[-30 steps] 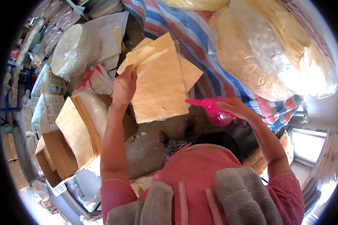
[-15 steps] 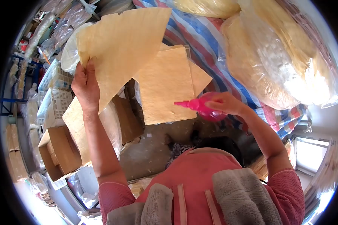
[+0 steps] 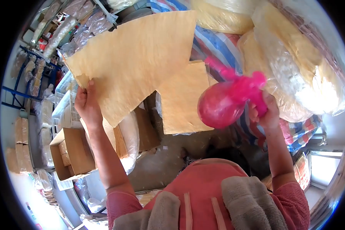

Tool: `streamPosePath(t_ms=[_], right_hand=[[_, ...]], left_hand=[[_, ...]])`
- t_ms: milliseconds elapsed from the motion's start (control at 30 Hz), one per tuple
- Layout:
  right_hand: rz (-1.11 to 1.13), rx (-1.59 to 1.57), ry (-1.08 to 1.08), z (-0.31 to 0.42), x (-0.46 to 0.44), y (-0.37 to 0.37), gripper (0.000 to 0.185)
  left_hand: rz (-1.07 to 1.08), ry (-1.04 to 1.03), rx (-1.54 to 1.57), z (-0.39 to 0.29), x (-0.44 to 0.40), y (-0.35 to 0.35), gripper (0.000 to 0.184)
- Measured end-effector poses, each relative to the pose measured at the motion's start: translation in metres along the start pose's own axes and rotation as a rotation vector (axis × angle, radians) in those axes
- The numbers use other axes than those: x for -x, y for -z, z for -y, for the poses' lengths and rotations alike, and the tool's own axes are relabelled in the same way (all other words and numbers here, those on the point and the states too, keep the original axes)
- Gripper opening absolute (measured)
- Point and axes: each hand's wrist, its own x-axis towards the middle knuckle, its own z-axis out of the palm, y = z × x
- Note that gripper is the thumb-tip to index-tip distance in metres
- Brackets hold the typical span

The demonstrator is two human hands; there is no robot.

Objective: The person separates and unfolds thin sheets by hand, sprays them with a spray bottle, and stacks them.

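My left hand (image 3: 89, 104) pinches the left corner of a large, thin tan sheet (image 3: 136, 53) and holds it up, its edges uneven. Behind and below the sheet lies a squarish tan sheet or stack (image 3: 186, 105), part of it covered by the raised sheet. On the right, my right hand (image 3: 267, 113) is wrapped around the handle of a pink spray bottle (image 3: 222, 103). The bottle is tilted, with its nozzle pointing up and left, above the right edge of the squarish sheet. Motion blurs the bottle a little.
An open cardboard box (image 3: 78, 151) and white plastic baskets (image 3: 63, 101) stand at the left. Large plastic-wrapped tan bundles (image 3: 295, 65) rest on a striped tarp (image 3: 220, 48) at the right. Blue-framed shelves (image 3: 17, 94) hold wrapped packs.
The large sheet has swung to the right and spread out more toward the camera. My right hand has raised the spray bottle, turning its nozzle upward. The view has shifted slightly.
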Motion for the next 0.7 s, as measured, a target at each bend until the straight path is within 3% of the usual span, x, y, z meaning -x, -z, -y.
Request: streamPosePath(t_ms=[33, 167, 267, 400, 600, 700], right_hand=[[-0.099, -0.195, -0.061, -0.001, 0.001, -0.007, 0.047], [-0.208, -0.203, -0.167, 0.000, 0.012, -0.043, 0.043], [0.084, 0.216, -0.182, -0.008, 0.017, -0.070, 0.032], [0.347, 0.296, -0.099, -0.013, 0.012, -0.113, 0.027], [0.170, -0.156, -0.157, -0.028, 0.011, -0.158, 0.055], [0.201, -0.082, -0.070, -0.027, 0.015, -0.170, 0.056]], left_hand=[[-0.001, 0.001, 0.006, -0.002, 0.000, 0.010, 0.020], [-0.046, 0.034, 0.111, -0.011, 0.002, 0.051, 0.021], [-0.103, 0.021, 0.172, -0.016, 0.005, 0.079, 0.020], [-0.207, 0.039, 0.182, -0.004, 0.014, 0.110, 0.017], [-0.441, 0.159, 0.230, 0.074, 0.058, 0.197, 0.013], [-0.718, 0.190, 0.310, 0.107, 0.096, 0.249, 0.015]])
